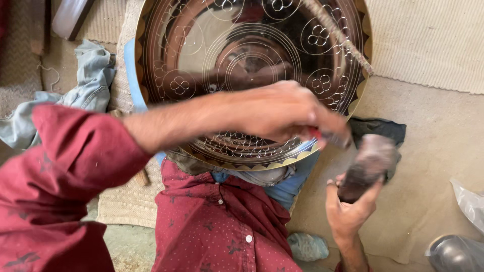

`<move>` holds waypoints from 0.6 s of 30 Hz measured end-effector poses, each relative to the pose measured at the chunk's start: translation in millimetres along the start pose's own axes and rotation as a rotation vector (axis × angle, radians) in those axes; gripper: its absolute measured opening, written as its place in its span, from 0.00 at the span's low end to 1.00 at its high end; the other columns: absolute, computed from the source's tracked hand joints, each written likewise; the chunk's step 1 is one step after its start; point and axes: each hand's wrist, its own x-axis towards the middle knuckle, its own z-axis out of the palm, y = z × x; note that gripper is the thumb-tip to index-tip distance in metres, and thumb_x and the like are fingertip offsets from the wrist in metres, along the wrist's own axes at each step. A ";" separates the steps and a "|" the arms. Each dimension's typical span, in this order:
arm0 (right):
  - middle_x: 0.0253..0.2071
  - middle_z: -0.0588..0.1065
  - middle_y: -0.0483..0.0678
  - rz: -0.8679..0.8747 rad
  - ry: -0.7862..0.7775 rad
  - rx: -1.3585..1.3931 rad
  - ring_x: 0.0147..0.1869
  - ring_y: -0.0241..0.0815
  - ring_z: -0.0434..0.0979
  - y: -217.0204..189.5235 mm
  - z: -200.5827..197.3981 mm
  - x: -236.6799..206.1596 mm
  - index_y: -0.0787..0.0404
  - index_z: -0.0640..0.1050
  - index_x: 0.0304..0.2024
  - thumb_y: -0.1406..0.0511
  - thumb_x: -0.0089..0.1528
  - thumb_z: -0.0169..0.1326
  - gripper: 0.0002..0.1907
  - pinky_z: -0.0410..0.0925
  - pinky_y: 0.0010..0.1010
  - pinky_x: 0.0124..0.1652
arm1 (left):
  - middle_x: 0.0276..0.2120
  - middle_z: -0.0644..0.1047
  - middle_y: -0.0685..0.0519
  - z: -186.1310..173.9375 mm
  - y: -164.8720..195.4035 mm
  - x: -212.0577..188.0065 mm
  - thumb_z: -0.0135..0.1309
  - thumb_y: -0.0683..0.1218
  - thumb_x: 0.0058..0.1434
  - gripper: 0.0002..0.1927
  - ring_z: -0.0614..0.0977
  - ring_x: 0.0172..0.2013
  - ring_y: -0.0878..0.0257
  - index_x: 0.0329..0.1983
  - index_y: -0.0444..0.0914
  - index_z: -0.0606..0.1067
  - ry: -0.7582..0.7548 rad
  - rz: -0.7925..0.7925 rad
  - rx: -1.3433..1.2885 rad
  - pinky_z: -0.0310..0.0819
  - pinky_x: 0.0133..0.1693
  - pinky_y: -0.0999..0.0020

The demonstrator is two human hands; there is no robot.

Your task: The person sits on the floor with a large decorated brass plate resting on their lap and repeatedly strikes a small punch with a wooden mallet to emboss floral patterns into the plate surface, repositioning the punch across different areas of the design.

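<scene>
Brass engraved tray (pixel 252 60) leans against the lap, left hand (pixel 282 113) pinching a chisel (pixel 330 137) at its lower rim, right hand (pixel 348 211) clenching a mallet (pixel 368 166).

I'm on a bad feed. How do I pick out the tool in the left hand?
Start at the big round engraved metal tray filling the top of the view. Follow its lower right rim to where the left hand reaches across. The small punch pokes out of that fist: thin, reddish at the grip, unlike the thick dark mallet in the right hand below.
</scene>
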 end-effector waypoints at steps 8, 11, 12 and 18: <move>0.43 0.77 0.57 -0.272 -0.093 -0.198 0.43 0.50 0.81 -15.4 -25.2 65.1 0.67 0.54 0.76 0.77 0.64 0.64 0.44 0.75 0.38 0.47 | 0.46 0.84 0.55 21.6 21.3 -38.8 0.64 0.36 0.61 0.26 0.89 0.38 0.65 0.61 0.43 0.71 0.709 -0.466 0.009 0.84 0.35 0.69; 0.42 0.76 0.60 -0.424 -0.140 -0.432 0.41 0.54 0.80 -24.8 -40.5 99.2 0.63 0.58 0.77 0.77 0.63 0.65 0.44 0.71 0.39 0.41 | 0.48 0.82 0.53 23.0 21.2 -40.1 0.63 0.36 0.63 0.26 0.87 0.49 0.60 0.62 0.43 0.69 0.692 -0.266 0.133 0.84 0.46 0.67; 0.41 0.75 0.61 -0.468 -0.144 -0.498 0.39 0.54 0.80 -26.9 -43.7 108.4 0.62 0.59 0.77 0.77 0.63 0.65 0.45 0.70 0.38 0.38 | 0.48 0.82 0.53 22.7 21.0 -39.9 0.63 0.36 0.63 0.26 0.87 0.48 0.59 0.62 0.42 0.69 0.673 -0.268 0.135 0.83 0.45 0.66; 0.46 0.76 0.53 -0.300 -0.173 -0.079 0.42 0.41 0.79 -39.9 -67.5 131.6 0.63 0.56 0.75 0.76 0.67 0.62 0.39 0.73 0.30 0.44 | 0.46 0.83 0.54 21.1 22.9 -41.7 0.61 0.37 0.64 0.24 0.87 0.46 0.58 0.62 0.42 0.69 0.617 -0.289 0.105 0.81 0.44 0.63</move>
